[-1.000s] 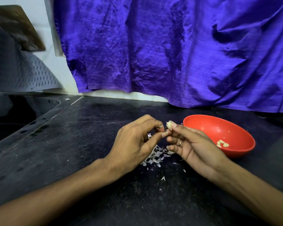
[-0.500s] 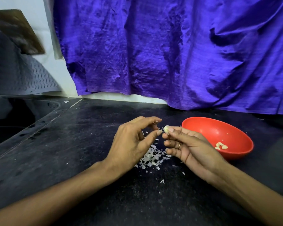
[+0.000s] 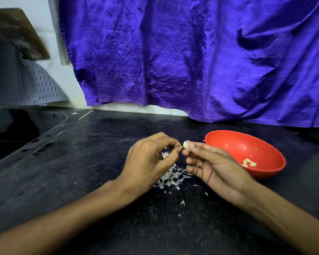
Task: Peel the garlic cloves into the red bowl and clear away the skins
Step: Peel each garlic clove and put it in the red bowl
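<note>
My right hand (image 3: 215, 166) pinches a pale garlic clove (image 3: 186, 145) between thumb and forefinger, just left of the red bowl (image 3: 230, 140). My left hand (image 3: 149, 161) is beside it, thumb and forefinger pinched together at the clove's lower edge, seemingly on a bit of skin. A few peeled cloves (image 3: 249, 162) lie inside the bowl. A heap of white garlic skins (image 3: 171, 176) lies on the black counter below and between my hands, partly hidden by the left hand.
The black stone counter (image 3: 92, 162) runs to a sunken sink (image 3: 17, 129) at the left. A purple cloth (image 3: 191, 57) hangs along the back wall. A grey perforated mat (image 3: 22, 83) and a dark board (image 3: 17, 32) lean at the far left. Stray skin bits (image 3: 182, 202) dot the counter.
My left thumb and forefinger have closed at the clove's lower edge after opening slightly half a second ago. The right hand keeps holding the clove in much the same place.
</note>
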Action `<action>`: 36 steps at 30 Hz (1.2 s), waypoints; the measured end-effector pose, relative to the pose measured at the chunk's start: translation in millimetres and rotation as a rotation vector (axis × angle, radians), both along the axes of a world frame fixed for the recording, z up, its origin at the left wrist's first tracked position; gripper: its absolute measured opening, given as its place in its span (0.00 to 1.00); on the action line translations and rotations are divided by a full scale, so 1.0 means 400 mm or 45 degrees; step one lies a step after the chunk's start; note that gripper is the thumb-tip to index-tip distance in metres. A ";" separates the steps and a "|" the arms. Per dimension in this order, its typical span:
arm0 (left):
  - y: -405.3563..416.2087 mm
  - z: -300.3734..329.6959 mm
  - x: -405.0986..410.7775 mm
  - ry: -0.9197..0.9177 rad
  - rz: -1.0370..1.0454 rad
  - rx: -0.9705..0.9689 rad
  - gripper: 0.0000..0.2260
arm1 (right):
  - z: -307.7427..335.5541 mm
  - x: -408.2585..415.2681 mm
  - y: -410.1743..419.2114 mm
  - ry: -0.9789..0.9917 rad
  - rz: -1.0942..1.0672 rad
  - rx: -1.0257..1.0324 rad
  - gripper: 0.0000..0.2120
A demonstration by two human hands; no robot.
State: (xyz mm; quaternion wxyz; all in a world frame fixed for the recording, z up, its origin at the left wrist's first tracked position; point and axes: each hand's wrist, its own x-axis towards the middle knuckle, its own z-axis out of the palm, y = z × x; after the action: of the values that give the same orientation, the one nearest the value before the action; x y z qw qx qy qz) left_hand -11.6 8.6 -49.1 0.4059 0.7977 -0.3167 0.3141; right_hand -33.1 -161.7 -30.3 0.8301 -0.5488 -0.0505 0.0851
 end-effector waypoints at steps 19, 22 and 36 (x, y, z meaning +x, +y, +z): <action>-0.002 0.017 -0.005 0.264 -0.107 -0.240 0.08 | 0.015 0.000 0.002 0.192 0.029 0.221 0.09; -0.004 0.019 -0.008 0.383 -0.194 -0.325 0.09 | 0.011 0.000 0.003 0.177 0.048 0.196 0.08; -0.005 0.030 -0.015 0.513 -0.318 -0.352 0.08 | -0.001 0.000 0.003 0.072 0.079 -0.010 0.06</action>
State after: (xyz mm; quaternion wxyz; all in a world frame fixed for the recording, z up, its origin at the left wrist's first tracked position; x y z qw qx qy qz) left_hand -17.5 6.5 -37.1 0.6013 0.7359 -0.2796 0.1367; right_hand -32.9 -160.4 -30.8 0.8259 -0.5477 -0.0436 0.1264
